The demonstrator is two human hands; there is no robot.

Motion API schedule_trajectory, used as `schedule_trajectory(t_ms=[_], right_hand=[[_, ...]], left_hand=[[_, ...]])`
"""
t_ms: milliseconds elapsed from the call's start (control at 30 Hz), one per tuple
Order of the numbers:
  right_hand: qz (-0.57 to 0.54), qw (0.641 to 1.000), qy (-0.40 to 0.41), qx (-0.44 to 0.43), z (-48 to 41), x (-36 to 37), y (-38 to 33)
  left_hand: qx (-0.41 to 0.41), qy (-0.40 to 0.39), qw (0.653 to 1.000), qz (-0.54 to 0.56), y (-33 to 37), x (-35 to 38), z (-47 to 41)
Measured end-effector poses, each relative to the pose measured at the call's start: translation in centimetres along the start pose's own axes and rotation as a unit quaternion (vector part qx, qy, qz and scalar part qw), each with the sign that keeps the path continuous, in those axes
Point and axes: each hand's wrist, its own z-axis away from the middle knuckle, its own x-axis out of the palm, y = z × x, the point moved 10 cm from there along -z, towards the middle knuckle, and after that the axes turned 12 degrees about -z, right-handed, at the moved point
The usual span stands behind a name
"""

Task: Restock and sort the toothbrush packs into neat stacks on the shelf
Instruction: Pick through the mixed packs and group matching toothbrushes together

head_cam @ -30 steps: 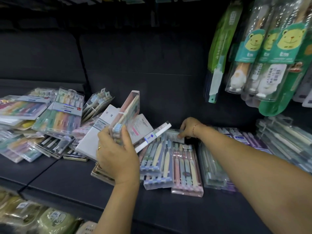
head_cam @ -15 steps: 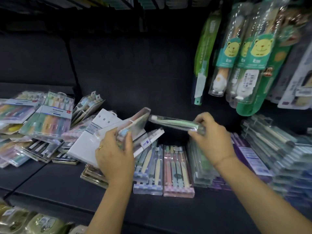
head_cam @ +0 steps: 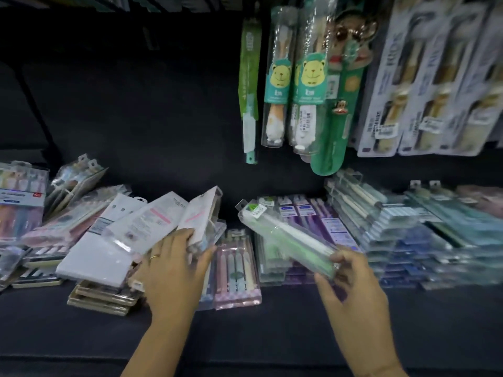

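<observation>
Risk: your left hand (head_cam: 174,270) grips loose fan of white packs (head_cam: 152,221). Plastic looks slick, so one could slip out and drop on messy pile below. Your right hand (head_cam: 351,284) pinches green pack (head_cam: 283,235) by near end only. Far end sticks up and could tip or bump purple stack (head_cam: 326,224).

Green pack in air, just over purple stack, right of pink pack (head_cam: 236,270) lying flat on shelf (head_cam: 272,336). Hands apart, each holding own packs.
</observation>
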Motion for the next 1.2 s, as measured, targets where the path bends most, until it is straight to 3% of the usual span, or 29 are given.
schedule_trajectory(t_ms=[100,333,667,733,867,933,1033,1200], right_hand=[[0.01,1.0,0.002,-0.001,-0.5,0.0,-0.7],[0.131,0.986,-0.005,-0.104,-1.4,4.2,-2.7],[0.129,0.985,0.036,-0.107,-2.4,5.4,-2.1],[0.137,0.986,0.016,-0.096,-2.5,6.1,-1.8],[0.149,0.98,0.042,-0.128,-1.6,5.7,-3.1],[0.088,0.981,0.047,-0.167,-0.5,5.6,-4.6],[-0.02,0.981,-0.032,-0.19,1.4,8.0,-7.2],[-0.111,0.975,-0.16,-0.107,1.9,11.9,-7.9]], left_hand=[[0.012,-0.011,1.0,0.003,0.2,0.6,0.2],[-0.033,-0.009,0.998,0.048,-0.6,0.1,0.4],[-0.123,0.004,0.981,0.151,-2.2,-0.9,0.5],[-0.157,0.022,0.964,0.212,-2.6,-1.7,0.7],[-0.275,0.043,0.886,0.371,-3.7,-2.4,1.1],[-0.313,0.044,0.842,0.437,-4.5,-1.6,1.3],[-0.36,0.025,0.771,0.525,-5.1,-0.5,1.6],[-0.326,0.02,0.805,0.496,-6.7,-3.5,0.7]])
